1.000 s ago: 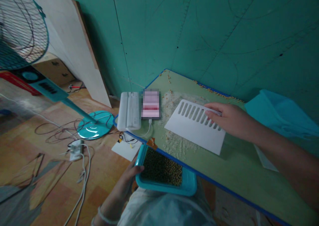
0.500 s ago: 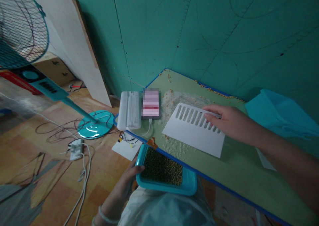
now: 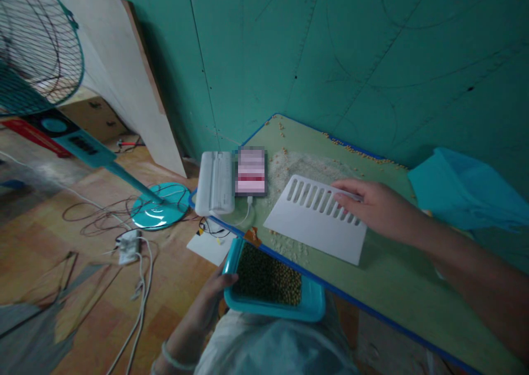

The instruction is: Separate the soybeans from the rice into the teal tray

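Scraper (image 3: 314, 230), one: flat, matte white, row of long rounded slots above a plain, flaring blade; tilted over the green tabletop (image 3: 405, 287) amid pale grit (image 3: 291, 248). Right hand (image 3: 374, 201): fingers closed on the slotted edge. Bin (image 3: 275, 307), one: turquoise, holding beans (image 3: 291, 284), below the tabletop's edge; left hand (image 3: 215, 288) gripping its side, thumb over rim, other fingers hidden.

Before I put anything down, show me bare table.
Widest bare patch: the near right of the table, between the white scraper, right forearm, pale scrap and blue front edge. Crowded: the left end, with white case, blurred screen and powder; beans line the back.
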The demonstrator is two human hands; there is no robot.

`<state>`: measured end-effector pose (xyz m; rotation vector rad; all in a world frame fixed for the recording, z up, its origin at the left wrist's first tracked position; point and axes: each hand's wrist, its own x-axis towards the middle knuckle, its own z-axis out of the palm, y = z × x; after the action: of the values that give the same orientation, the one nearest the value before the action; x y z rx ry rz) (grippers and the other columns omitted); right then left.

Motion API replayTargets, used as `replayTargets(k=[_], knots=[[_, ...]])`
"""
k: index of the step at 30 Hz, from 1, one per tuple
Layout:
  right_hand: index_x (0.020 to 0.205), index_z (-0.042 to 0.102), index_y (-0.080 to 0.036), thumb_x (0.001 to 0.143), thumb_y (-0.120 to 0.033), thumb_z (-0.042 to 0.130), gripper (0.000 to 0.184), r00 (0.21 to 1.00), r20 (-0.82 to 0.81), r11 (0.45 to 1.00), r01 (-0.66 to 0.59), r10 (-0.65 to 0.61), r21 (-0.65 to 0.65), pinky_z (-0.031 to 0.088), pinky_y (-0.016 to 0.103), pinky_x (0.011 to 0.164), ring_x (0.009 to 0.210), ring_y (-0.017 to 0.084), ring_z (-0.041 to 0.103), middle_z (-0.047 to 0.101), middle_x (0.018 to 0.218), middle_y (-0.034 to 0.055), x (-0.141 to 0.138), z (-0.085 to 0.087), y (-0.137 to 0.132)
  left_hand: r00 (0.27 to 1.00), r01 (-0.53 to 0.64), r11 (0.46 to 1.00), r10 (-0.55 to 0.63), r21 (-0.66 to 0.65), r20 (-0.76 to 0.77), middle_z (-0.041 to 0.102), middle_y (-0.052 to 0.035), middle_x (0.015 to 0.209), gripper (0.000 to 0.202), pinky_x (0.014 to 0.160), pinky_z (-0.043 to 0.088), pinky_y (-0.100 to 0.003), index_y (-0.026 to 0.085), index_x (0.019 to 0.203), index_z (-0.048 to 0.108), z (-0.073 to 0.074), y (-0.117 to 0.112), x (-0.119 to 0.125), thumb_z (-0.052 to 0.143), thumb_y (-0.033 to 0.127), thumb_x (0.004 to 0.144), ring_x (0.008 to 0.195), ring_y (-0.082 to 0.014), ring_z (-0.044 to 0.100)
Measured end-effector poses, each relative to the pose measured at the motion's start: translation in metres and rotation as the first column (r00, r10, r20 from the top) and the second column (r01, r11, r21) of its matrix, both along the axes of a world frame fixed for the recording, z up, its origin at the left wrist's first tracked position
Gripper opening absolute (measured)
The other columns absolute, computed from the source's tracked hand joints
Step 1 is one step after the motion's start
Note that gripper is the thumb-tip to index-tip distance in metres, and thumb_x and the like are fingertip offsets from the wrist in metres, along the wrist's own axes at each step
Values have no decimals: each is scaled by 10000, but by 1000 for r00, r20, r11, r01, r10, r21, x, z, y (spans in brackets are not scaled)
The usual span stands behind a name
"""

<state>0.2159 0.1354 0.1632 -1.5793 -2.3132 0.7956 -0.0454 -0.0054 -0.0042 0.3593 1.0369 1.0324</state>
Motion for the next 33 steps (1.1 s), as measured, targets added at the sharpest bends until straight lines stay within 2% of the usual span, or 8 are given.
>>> replayTargets(k=[2, 6, 8, 11, 13, 20, 28, 33], knots=[[1032, 618, -203, 850, -271, 440, 264, 1000, -13, 1000, 6, -7, -15, 470, 239, 532, 643, 151, 635, 696, 814, 22, -1, 0, -1, 1000, -4, 1000, 4, -17, -12, 718, -57, 1051, 413, 855, 479, -381, 142, 1058, 666, -1, 0, -1, 590, 254, 668, 1135, -337, 518], [1029, 618, -211, 850, -276, 441, 261, 999, -30, 1000, 11, -12, -29, 473, 239, 540, 657, 151, 637, 695, 814, 17, 0, -1, -3, 1000, -11, 1000, 11, -3, 6, 681, -31, 1136, 626, 844, 485, -376, 195, 1282, 476, -1, 0, -1, 591, 247, 669, 1153, -324, 506], [1036, 614, -210, 849, -285, 443, 265, 999, -35, 999, 25, -26, -34, 473, 239, 534, 662, 154, 638, 693, 818, 20, 1, -2, -2, 1000, -5, 1000, 5, 1, 7, 678, -22, 1142, 538, 839, 488, -367, 194, 1223, 544, -1, -1, -1, 575, 236, 688, 1170, -319, 490], [1035, 613, -203, 844, -292, 450, 267, 998, -34, 998, 60, -61, -27, 468, 241, 516, 643, 154, 633, 688, 812, 26, 3, -3, 0, 1000, 12, 1000, -12, 9, 3, 703, -36, 1090, 355, 831, 493, -377, 155, 1019, 686, 1, -1, 0, 551, 235, 701, 1185, -334, 470], [1034, 612, -200, 840, -285, 452, 266, 996, -35, 997, 78, -79, -22, 465, 244, 510, 629, 154, 629, 685, 804, 29, 5, -4, 0, 1000, 17, 1000, -16, 23, -10, 720, -41, 1049, 315, 848, 482, -385, 147, 951, 713, 2, -1, 0, 545, 235, 699, 1188, -336, 466], [1024, 613, -205, 840, -282, 447, 260, 997, -32, 997, 65, -66, -35, 465, 248, 545, 663, 153, 624, 682, 831, 26, 3, -6, -1, 1000, -19, 1000, 18, 25, 10, 720, -33, 1050, 271, 845, 480, -373, 175, 906, 729, -1, -2, 1, 562, 224, 699, 1168, -322, 490], [1029, 614, -199, 840, -258, 446, 260, 997, -59, 996, 41, -45, -78, 464, 233, 559, 672, 144, 626, 682, 826, 20, -1, -8, -5, 1000, 6, 1000, -6, 1, 9, 731, -34, 1019, 226, 864, 468, -382, 183, 813, 750, 4, 1, 0, 600, 253, 658, 1184, -336, 469], [1027, 618, -202, 843, -284, 448, 263, 997, -71, 996, 27, -33, -86, 462, 239, 544, 645, 145, 625, 685, 817, 17, -2, -10, -6, 1000, 6, 999, -6, 38, 0, 716, -28, 1059, 289, 903, 443, -390, 184, 916, 729, 1, 1, 1, 581, 258, 679, 1191, -329, 465]])
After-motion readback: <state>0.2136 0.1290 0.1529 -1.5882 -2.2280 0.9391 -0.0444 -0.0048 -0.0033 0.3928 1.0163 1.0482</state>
